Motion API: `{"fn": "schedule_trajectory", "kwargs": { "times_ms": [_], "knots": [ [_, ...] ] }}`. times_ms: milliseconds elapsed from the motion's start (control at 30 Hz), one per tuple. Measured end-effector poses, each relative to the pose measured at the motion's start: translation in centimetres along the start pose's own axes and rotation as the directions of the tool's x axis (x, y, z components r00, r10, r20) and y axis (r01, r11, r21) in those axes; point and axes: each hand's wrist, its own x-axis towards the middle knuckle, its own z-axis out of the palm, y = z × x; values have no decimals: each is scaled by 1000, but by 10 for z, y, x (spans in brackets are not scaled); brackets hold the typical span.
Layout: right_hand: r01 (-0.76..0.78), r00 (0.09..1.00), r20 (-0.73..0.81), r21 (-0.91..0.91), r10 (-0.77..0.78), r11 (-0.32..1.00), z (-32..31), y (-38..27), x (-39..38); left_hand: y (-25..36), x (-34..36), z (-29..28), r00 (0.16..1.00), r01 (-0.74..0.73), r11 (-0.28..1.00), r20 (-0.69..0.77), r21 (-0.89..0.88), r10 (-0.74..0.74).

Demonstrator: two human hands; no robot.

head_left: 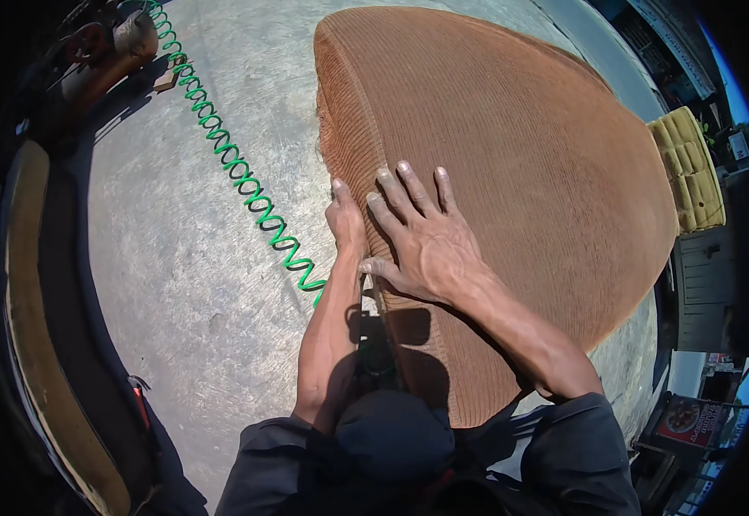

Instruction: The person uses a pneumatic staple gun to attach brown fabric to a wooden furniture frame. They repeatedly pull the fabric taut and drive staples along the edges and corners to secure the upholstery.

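- Here's the big brown ribbed-fabric piece (pixel 520 172), one of it, right in front of the person, filling the centre and right above the concrete floor (pixel 194 284); its underside is out of sight.
- Right hand (pixel 430 245): flat on top near the seam, all five digits in view and spread apart, clamped on nothing.
- Left hand (pixel 346 219): down at the near-left side of the fabric, thumb uppermost, the other fingers mostly hidden; I can't tell whether they grip.
- Two hands, two forearms, and a head's shadow darkening the lower fabric.
- One green coiled hose (pixel 228 159) slants across the floor, its lower end lost by the left forearm.
- Far right, one yellow cushion (pixel 688 172), partly blocked by the brown piece.
- Left rim: one long brown padded strip (pixel 35 327), and top left, machinery (pixel 91 69) too dark to make out.
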Motion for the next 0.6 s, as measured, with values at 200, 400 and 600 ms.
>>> {"fn": "schedule_trajectory", "kwargs": {
  "times_ms": [200, 400, 600],
  "knots": [
    [-94, 996, -19, -104, 93, 990, 19, -18, -13, 4, -22, -8, 994, 97, 981, 29, 169, -103],
    [15, 1000, 3, -139, -14, 990, 5, -36, 20, -4, 29, -25, 997, 80, 991, -3, 111, -80],
    [159, 945, 325, -336, -44, 928, 51, -57, 7, 1, 14, 4, 1000, 5, 1000, 29, 18, -5]
  ]
}}
